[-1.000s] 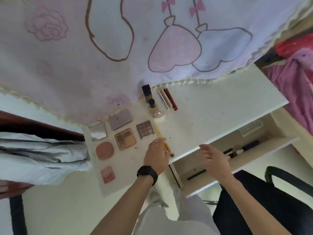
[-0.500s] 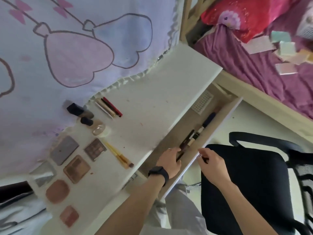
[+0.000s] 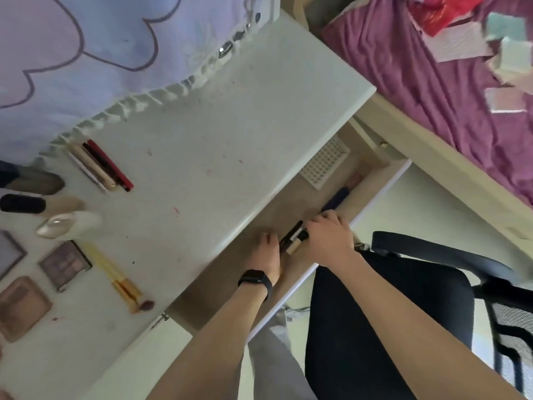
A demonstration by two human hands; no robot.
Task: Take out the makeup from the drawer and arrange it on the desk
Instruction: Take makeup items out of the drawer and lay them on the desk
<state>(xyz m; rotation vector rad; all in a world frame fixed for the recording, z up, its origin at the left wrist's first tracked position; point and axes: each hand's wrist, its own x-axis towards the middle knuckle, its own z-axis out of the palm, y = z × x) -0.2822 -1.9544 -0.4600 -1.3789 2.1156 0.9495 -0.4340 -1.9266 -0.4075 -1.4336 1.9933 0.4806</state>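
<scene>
Nothing readable here, honestly. The tubes [image 3: 101, 166] on the bench [image 3: 230, 140], the palettes [image 3: 65, 265] and the sticks [image 3: 294, 238] in the drawer [image 3: 291, 209] are all too blurry to make out any label. The watch [image 3: 255, 277] face is just dark.

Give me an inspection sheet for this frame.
surface: white desk, faintly stained; drawer open.
job's things: pencils, bottles, palettes, brush arranged on desk; black and beige sticks and a dark tube in drawer.
clutter: white grid tray in drawer.
grippers: right hand grips the sticks; left hand beside them, fingers unclear.
cables: nothing seen.
surroundings: black chair, purple bed, printed cloth.
</scene>
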